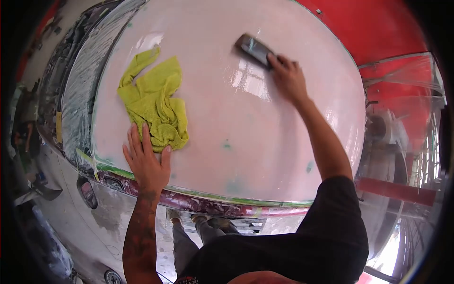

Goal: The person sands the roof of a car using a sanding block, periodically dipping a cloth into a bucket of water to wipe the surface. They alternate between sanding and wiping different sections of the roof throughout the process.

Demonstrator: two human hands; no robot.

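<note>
Nearest: left hand (pixel 146 163) lies palm-down on the near edge of the hood (pixel 265 142), just inside the green masking tape (pixel 213 196). Its fingers are spread flat and hold nothing; the thumb touches the lower edge of the yellow-green cloth (pixel 156 106), which lies crumpled on the left half.

Hood surface is pale, glossy and apparently wet, with a few faint green spots.

Farther: right hand (pixel 287 78) is stretched to the far right part of the hood, fingers clamped on the dark sanding block (pixel 253 48), which lies against the surface.

Judgement: the block should ride flat under even, light pressure in overlapping strokes. The left hand serves as a brace at this reach. Wiping with the cloth would show the finish.

Left margin: plastic sheeting (pixel 82 80).
</note>
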